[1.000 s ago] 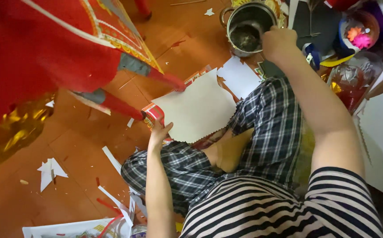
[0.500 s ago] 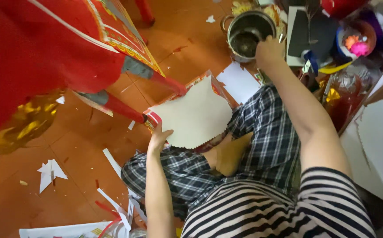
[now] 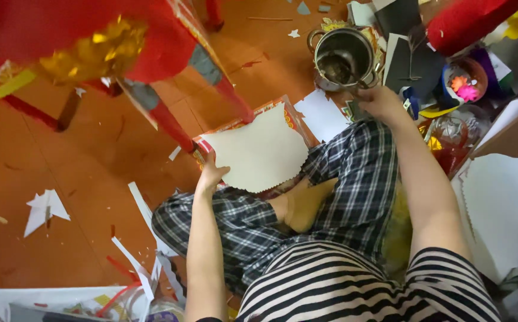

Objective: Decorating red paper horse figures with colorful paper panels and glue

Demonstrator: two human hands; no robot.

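My left hand (image 3: 211, 174) grips the lower left edge of a cream paper sheet (image 3: 259, 152) with scalloped edges, which lies over a red and gold printed sheet on the floor. My right hand (image 3: 381, 101) reaches forward to the near rim of a metal pot (image 3: 343, 58) and its fingers are curled, perhaps round a small thing that I cannot make out. My crossed legs in checked trousers (image 3: 348, 185) lie below the sheet. A red paper figure (image 3: 152, 42) with gold trim stands just beyond the sheet, one red leg touching its top.
White paper scraps (image 3: 45, 206) and strips (image 3: 140, 262) lie on the orange floor at left. Dark card sheets (image 3: 411, 59), a bowl of bright bits (image 3: 464, 80), a red roll (image 3: 467, 21) and white boards (image 3: 503, 203) crowd the right side.
The view has swung left and up. My right hand has drawn back from the pot's mouth to its near rim. My left hand still holds the cream sheet.
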